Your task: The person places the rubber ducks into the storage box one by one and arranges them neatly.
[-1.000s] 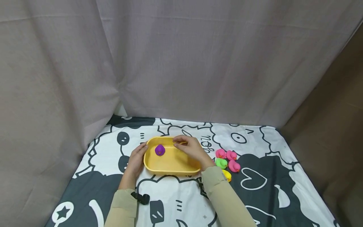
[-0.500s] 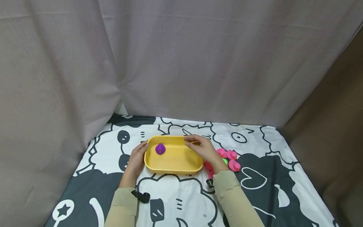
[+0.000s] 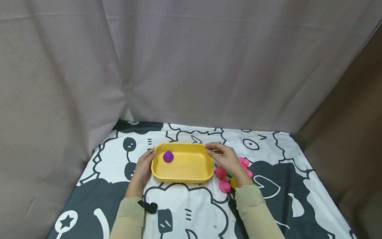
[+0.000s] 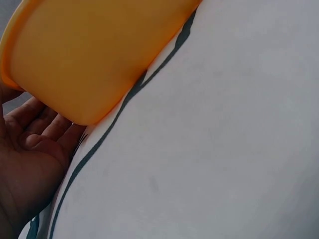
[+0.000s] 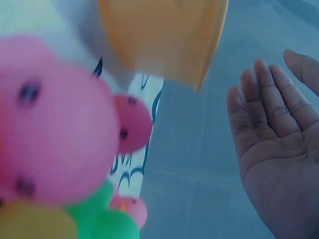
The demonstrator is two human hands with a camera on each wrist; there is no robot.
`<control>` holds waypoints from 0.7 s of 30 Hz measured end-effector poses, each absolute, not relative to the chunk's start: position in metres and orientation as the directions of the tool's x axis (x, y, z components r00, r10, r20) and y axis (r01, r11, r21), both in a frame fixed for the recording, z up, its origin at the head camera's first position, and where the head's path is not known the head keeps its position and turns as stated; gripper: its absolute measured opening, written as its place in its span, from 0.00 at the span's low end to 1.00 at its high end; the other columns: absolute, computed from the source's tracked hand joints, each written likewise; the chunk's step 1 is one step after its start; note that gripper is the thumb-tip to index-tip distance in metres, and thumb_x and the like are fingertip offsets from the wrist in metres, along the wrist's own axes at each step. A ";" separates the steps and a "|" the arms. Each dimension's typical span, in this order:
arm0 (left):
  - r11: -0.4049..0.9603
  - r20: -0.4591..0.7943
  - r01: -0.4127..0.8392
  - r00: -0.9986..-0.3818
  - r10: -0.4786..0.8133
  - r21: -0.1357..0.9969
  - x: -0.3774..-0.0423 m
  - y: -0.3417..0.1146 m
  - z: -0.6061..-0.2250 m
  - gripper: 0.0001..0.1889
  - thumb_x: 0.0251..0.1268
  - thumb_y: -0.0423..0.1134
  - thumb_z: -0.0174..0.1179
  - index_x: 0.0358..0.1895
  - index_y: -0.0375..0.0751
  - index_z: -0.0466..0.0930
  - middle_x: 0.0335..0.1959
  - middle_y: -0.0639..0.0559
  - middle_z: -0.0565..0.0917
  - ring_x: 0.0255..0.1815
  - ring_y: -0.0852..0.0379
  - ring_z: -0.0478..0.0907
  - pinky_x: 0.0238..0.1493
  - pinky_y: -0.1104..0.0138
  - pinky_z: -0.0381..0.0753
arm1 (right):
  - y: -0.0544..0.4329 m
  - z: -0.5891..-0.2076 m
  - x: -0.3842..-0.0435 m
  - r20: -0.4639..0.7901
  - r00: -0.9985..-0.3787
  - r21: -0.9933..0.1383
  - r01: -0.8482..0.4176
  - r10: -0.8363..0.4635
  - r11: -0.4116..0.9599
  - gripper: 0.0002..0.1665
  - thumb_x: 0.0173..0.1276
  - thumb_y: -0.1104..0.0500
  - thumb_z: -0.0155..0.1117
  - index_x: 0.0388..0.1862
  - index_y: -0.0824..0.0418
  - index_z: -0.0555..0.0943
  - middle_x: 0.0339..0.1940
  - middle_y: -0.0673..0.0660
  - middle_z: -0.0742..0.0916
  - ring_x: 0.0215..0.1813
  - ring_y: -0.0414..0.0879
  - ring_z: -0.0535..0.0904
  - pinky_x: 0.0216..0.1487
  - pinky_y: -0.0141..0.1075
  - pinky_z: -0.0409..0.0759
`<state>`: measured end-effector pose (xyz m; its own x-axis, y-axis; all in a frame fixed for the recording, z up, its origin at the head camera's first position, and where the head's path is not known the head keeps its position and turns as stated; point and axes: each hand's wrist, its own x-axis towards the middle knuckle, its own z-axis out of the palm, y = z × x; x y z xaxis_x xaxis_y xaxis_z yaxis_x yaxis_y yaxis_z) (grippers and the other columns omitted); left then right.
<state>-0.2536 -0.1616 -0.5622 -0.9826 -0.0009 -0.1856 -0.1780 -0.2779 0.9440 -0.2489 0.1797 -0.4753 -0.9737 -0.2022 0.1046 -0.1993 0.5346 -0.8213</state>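
A yellow tray point(image 3: 185, 167) lies in the middle of the table with a purple rubber duck point(image 3: 168, 156) inside, near its left end. My left hand point(image 3: 144, 167) holds the tray's left end; in the left wrist view, its curled fingers point(image 4: 37, 117) lie against the tray's outer side. Over the tray's far right corner in the head view is my right hand point(image 3: 225, 159). The right wrist view shows this palm point(image 5: 279, 154) with nothing in it, fingers nearly straight and thumb apart. Below the right hand sit a red rubber duck point(image 3: 220, 172) and a pink rubber duck point(image 3: 224, 186).
More rubber ducks cluster right of the tray: a yellow one point(image 3: 233, 183), a pink one point(image 3: 243, 162) and a green one point(image 5: 107, 219), partly hidden by the right hand and forearm. A patterned black-and-white cloth point(image 3: 191, 205) covers the table. Grey curtains point(image 3: 209, 66) enclose it.
My right hand has moved right, from over the tray's middle to its right end, uncovering the red and pink ducks. The left hand, tray and purple duck stay nearly in place.
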 end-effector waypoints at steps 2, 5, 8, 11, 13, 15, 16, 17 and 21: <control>-0.276 -0.176 -0.170 -0.984 0.002 0.946 -0.254 -0.162 -0.562 0.24 0.78 0.43 0.52 0.72 0.41 0.70 0.74 0.49 0.68 0.74 0.52 0.65 0.74 0.61 0.65 | 0.186 -0.474 -0.246 0.093 -0.980 -0.814 -0.177 -0.177 0.554 0.21 0.71 0.46 0.67 0.60 0.51 0.83 0.55 0.46 0.86 0.59 0.48 0.80 0.62 0.48 0.80; -0.280 -0.170 -0.164 -0.985 0.001 0.946 -0.254 -0.162 -0.562 0.24 0.78 0.43 0.52 0.72 0.40 0.70 0.74 0.47 0.68 0.74 0.51 0.65 0.74 0.61 0.65 | 0.197 -0.473 -0.244 0.087 -0.986 -0.810 -0.155 -0.145 0.565 0.20 0.71 0.46 0.67 0.59 0.49 0.83 0.55 0.47 0.86 0.59 0.48 0.79 0.63 0.49 0.80; -0.287 -0.165 -0.158 -0.986 0.001 0.945 -0.254 -0.161 -0.562 0.24 0.78 0.42 0.52 0.72 0.39 0.69 0.74 0.47 0.68 0.74 0.50 0.65 0.74 0.61 0.65 | 0.210 -0.473 -0.242 0.104 -0.987 -0.815 -0.157 -0.125 0.558 0.20 0.72 0.46 0.66 0.59 0.50 0.82 0.56 0.50 0.86 0.59 0.50 0.80 0.63 0.50 0.80; -0.297 -0.160 -0.152 -0.987 -0.003 0.943 -0.254 -0.161 -0.562 0.24 0.78 0.41 0.52 0.72 0.37 0.69 0.74 0.46 0.67 0.74 0.50 0.64 0.75 0.61 0.65 | 0.225 -0.477 -0.241 0.146 -0.984 -0.778 -0.176 -0.100 0.603 0.20 0.72 0.48 0.66 0.60 0.50 0.82 0.56 0.52 0.86 0.58 0.51 0.80 0.62 0.52 0.80; -0.305 -0.152 -0.145 -0.988 0.001 0.941 -0.254 -0.161 -0.561 0.25 0.78 0.41 0.52 0.72 0.36 0.68 0.75 0.45 0.67 0.74 0.49 0.64 0.75 0.60 0.64 | 0.235 -0.480 -0.241 0.158 -0.985 -0.745 -0.165 -0.070 0.646 0.22 0.72 0.47 0.66 0.61 0.52 0.81 0.57 0.54 0.85 0.60 0.53 0.79 0.65 0.54 0.77; -0.309 -0.149 -0.144 -0.989 0.005 0.940 -0.254 -0.161 -0.561 0.25 0.78 0.41 0.52 0.72 0.36 0.68 0.75 0.44 0.67 0.74 0.49 0.64 0.75 0.60 0.64 | 0.246 -0.483 -0.240 0.153 -0.988 -0.716 -0.136 -0.035 0.684 0.25 0.72 0.43 0.65 0.62 0.53 0.81 0.57 0.55 0.85 0.61 0.55 0.78 0.66 0.56 0.76; -0.312 -0.151 -0.145 -0.989 0.006 0.939 -0.254 -0.161 -0.561 0.25 0.78 0.41 0.52 0.72 0.36 0.68 0.74 0.45 0.67 0.74 0.49 0.64 0.75 0.60 0.64 | 0.251 -0.486 -0.239 0.151 -0.988 -0.716 -0.124 -0.021 0.687 0.26 0.72 0.43 0.65 0.63 0.53 0.80 0.58 0.56 0.84 0.62 0.56 0.78 0.66 0.57 0.75; -0.312 -0.149 -0.144 -0.989 0.008 0.939 -0.254 -0.161 -0.561 0.25 0.78 0.41 0.52 0.72 0.36 0.68 0.74 0.45 0.67 0.74 0.49 0.64 0.75 0.60 0.65 | 0.256 -0.488 -0.238 0.145 -0.989 -0.718 -0.108 -0.004 0.688 0.27 0.71 0.41 0.64 0.63 0.53 0.80 0.58 0.57 0.84 0.62 0.56 0.77 0.66 0.57 0.75; -0.308 -0.159 -0.153 -0.987 0.004 0.939 -0.253 -0.162 -0.561 0.25 0.78 0.41 0.52 0.72 0.36 0.68 0.74 0.45 0.67 0.74 0.50 0.64 0.75 0.61 0.65 | 0.275 -0.500 -0.235 0.120 -0.992 -0.745 -0.059 0.047 0.664 0.32 0.69 0.35 0.63 0.63 0.53 0.80 0.59 0.57 0.83 0.61 0.56 0.78 0.65 0.55 0.77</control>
